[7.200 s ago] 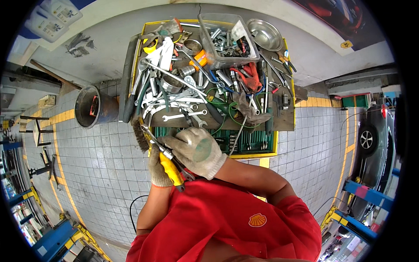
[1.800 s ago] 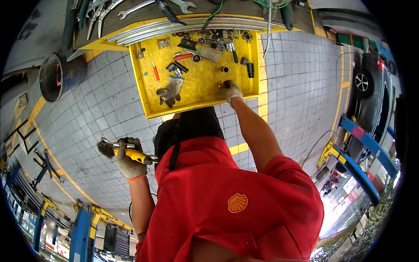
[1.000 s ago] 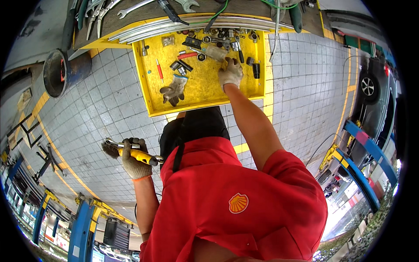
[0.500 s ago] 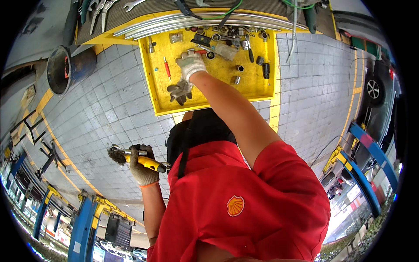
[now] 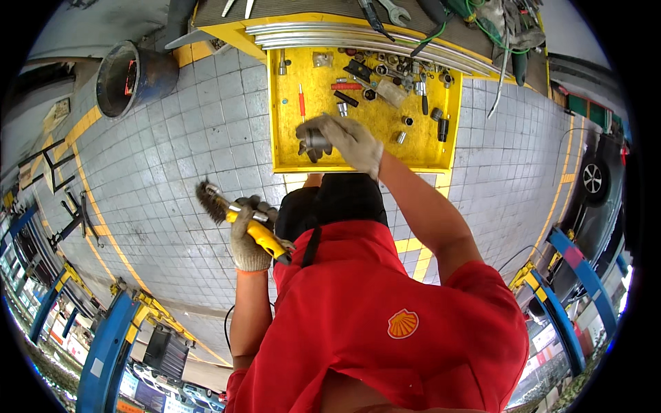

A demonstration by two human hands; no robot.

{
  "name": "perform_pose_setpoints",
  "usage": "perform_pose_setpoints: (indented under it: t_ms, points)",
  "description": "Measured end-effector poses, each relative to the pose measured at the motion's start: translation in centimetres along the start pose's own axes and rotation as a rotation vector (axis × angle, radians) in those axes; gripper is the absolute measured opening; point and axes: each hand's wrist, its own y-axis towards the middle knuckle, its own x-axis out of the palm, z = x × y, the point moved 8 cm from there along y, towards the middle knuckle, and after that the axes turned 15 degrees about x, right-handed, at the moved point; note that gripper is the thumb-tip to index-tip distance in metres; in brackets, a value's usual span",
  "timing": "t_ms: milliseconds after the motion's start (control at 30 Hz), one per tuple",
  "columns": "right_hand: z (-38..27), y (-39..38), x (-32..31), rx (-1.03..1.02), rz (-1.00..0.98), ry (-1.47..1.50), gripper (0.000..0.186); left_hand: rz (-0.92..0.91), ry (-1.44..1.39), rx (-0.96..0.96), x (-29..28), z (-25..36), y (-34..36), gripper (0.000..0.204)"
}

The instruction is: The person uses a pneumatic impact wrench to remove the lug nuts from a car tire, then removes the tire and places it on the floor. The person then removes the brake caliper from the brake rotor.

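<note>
My left hand point(image 5: 249, 237), in a pale knit glove with a dark palm, hangs left of my body, closed around a yellow-handled brush point(image 5: 258, 236) with dark bristles. A chrome ratchet-like tool point(image 5: 222, 195) lies along it in the same grip. Over the near left part of a yellow drawer point(image 5: 444, 153), my gloved right hand point(image 5: 352, 141) curls its fingers onto a grey work glove point(image 5: 311, 150) lying there; my fingers partly cover it. Beyond it are a red screwdriver-like tool point(image 5: 301, 104), a red-handled piece point(image 5: 346, 86), a short black bar point(image 5: 345, 99) and a chrome socket point(image 5: 342, 109).
Sockets, a black-handled ratchet point(image 5: 423, 96) and a clear plastic packet point(image 5: 323, 60) lie in the drawer. Long metal rods point(image 5: 358, 31) run along its far edge, below a bench holding wrenches point(image 5: 396, 12). A dark bin point(image 5: 134, 79) stands left on the tiled floor.
My right hand has drawn back from the drawer's middle to the grey glove, uncovering the red-handled piece, black bar and socket. My left hand still holds its tools. The view has shifted.
</note>
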Motion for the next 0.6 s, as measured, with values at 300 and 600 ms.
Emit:
perform_pose_setpoints:
  t_ms: [300, 600]
  points:
    - [-6.8, -7.8, 1.6, -0.587, 0.292, -0.388, 0.036, -0.367, -0.017, -0.311, 10.4, -4.8, -0.4, 0.033]
    - [-4.2, -9.8, 0.5, -0.343, 0.614, -0.578, 0.038, -0.331, 0.012, -0.324, 12.3, -9.0, -0.6, 0.051]
